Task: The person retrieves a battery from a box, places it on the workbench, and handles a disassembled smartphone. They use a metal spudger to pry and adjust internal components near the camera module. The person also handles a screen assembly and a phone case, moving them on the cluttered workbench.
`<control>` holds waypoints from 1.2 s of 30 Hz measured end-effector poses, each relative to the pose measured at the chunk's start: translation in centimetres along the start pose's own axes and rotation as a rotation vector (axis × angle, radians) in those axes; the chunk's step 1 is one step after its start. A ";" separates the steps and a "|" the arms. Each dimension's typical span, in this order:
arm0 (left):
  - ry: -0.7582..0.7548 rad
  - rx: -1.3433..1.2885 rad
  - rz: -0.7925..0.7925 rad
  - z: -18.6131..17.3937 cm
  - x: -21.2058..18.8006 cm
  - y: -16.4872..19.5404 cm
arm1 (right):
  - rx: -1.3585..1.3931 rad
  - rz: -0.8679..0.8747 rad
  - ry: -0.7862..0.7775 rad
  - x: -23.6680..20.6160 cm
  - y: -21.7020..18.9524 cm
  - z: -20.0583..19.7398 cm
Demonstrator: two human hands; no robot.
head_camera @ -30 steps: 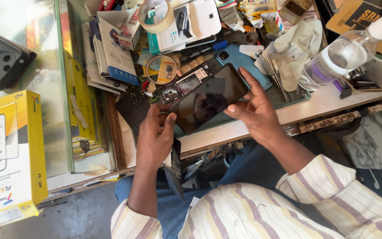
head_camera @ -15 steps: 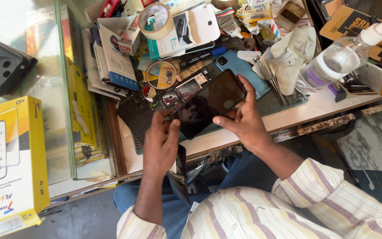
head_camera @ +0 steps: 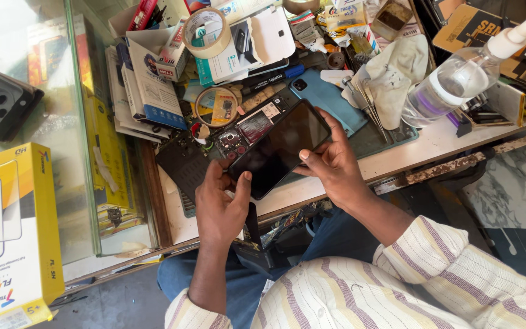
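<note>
- I see the workbench (head_camera: 439, 143) spread beneath my grip, cluttered.
- Black phone screen (head_camera: 280, 148) sits tilted between both hands, above the opened phone body (head_camera: 248, 126).
- My right hand (head_camera: 335, 167) pinches its lower edge.
- My left hand (head_camera: 220, 204) clasps its near corner.

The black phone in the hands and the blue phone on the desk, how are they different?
The black phone is held up by the left hand and right hand; the blue phone lies flat on the desk. The black phone shows its dark glass screen; the blue phone shows its back with a camera lens. The black phone is in full view; the blue phone is partly hidden behind it. Both are flat rectangles.
</note>
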State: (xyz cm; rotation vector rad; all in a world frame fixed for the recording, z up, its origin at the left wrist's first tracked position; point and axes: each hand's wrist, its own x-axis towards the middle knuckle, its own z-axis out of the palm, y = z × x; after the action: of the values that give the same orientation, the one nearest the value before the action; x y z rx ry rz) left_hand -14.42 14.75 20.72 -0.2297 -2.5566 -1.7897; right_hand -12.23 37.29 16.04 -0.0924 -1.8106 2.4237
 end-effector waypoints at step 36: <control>-0.033 -0.114 -0.022 -1.7 0.4 -2.1 | -0.090 0.058 -0.007 1.6 -0.1 -0.8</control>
State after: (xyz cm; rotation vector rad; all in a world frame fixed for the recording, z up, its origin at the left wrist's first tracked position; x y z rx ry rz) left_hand -15.18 12.52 19.33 -0.2356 -2.4903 -1.9579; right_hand -13.68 38.27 15.92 -0.1460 -1.9467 2.3832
